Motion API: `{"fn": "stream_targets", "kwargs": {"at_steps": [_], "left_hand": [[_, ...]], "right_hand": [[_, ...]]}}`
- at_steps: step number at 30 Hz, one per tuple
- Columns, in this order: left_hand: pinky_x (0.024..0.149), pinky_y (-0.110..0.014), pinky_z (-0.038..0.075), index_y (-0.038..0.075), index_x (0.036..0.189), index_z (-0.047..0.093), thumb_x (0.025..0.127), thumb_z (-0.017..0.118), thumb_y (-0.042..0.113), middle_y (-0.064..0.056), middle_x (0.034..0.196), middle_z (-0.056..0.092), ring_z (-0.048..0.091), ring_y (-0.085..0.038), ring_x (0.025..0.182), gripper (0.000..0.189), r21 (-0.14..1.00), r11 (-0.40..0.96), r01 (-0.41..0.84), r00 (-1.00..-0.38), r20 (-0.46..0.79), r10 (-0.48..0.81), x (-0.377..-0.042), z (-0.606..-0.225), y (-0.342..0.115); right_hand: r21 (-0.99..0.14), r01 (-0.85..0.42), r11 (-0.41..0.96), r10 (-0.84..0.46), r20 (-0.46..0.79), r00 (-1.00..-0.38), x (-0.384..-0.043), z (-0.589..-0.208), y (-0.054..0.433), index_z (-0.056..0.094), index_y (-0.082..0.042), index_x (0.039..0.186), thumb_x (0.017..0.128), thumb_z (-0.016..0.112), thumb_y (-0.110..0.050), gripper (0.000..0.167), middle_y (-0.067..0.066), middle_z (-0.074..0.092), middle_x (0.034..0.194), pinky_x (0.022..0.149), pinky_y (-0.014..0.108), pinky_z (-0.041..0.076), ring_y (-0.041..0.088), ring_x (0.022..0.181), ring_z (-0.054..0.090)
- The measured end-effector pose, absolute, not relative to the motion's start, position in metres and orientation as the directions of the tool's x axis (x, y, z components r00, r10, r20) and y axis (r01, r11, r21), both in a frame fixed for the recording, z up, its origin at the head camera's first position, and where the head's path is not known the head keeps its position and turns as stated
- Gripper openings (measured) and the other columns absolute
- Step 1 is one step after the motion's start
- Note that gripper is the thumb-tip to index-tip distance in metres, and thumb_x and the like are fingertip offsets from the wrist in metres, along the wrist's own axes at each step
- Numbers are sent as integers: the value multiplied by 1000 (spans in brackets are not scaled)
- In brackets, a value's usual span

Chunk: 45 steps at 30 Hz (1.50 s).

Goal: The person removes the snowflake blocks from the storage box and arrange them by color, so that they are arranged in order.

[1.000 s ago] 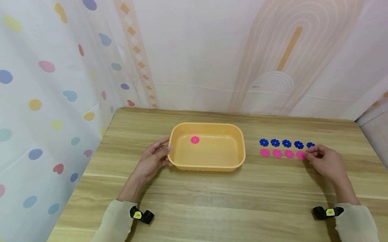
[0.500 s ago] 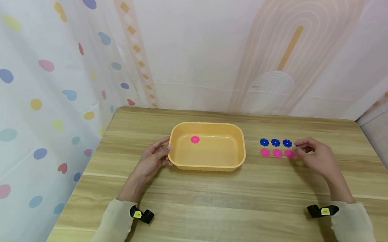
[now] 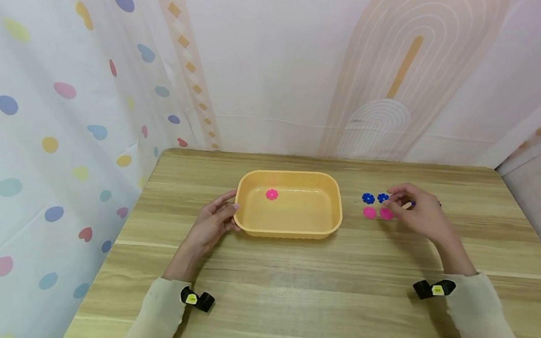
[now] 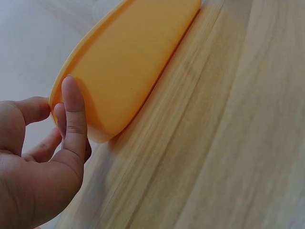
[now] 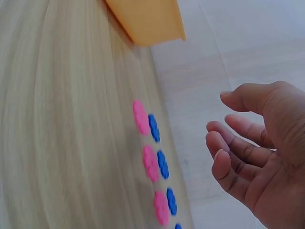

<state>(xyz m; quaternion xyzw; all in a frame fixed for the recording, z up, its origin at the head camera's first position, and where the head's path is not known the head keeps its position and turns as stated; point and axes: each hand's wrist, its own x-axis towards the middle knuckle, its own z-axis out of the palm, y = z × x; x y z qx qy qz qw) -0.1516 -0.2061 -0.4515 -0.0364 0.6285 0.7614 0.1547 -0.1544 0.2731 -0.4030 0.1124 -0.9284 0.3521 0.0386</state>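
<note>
At the left end of a yellow plastic basin (image 3: 287, 232), my left hand (image 3: 213, 223) grips the rim, the thumb over the edge and fingers against the outer side. One pink flower-shaped disc (image 3: 272, 195) lies in the basin. Right of it, blue flower-shaped discs (image 3: 368, 198) form a row behind a row of pink flower-shaped discs (image 3: 369, 213). Over the rows hovers my right hand (image 3: 417, 212), covering several discs in the head view. Its fingers (image 5: 243, 148) are loosely bent with the thumb apart, and nothing is between them in the right wrist view.
Everything stands on a wood-grain table (image 3: 295, 290). A patterned curtain (image 3: 270, 77) hangs along its back edge, and a dotted one (image 3: 67, 149) along the left. Each wrist wears a black camera strap (image 3: 435, 289).
My right hand has moved left along the disc rows, from the far right end toward the basin. The left hand and the basin have stayed in place.
</note>
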Motion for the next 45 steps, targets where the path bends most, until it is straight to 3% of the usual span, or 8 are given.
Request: {"fn": "stream_targets", "kwargs": {"at_steps": [8,16,23,45], "left_hand": [[65,-23,62,7,157,38,104,60,12,-4,102,59,63,-11,69,58,944,-174,-280,-951,-249,181,-152,-452,-207],[65,-23,62,6,157,37,105,59,11,-3,103,59,62,-10,69,57,945,-167,-282,-950,-251,185,-153,-453,-208],[65,-23,62,5,158,36,105,59,12,-1,100,60,62,-10,69,58,946,-165,-278,-951,-247,189,-153,-453,-209],[66,-23,62,6,159,34,105,59,12,-1,99,59,62,-9,69,59,946,-160,-281,-950,-249,190,-155,-452,-208]], "right_hand": [[-639,-268,721,-247,124,-961,-162,-402,250,64,-2,125,97,71,-18,33,10,73,102,66,21,53,21,88,65],[-658,-344,669,-317,166,-934,-170,-399,223,64,-1,126,95,73,-12,34,13,74,106,72,19,57,17,88,65],[-694,-348,630,-355,141,-924,-173,-391,198,62,-2,130,95,75,-17,41,16,71,112,79,36,61,23,96,67],[-774,-383,505,-507,93,-857,-190,-390,125,57,-3,136,93,78,-23,52,18,65,126,87,44,62,33,108,67]]}}
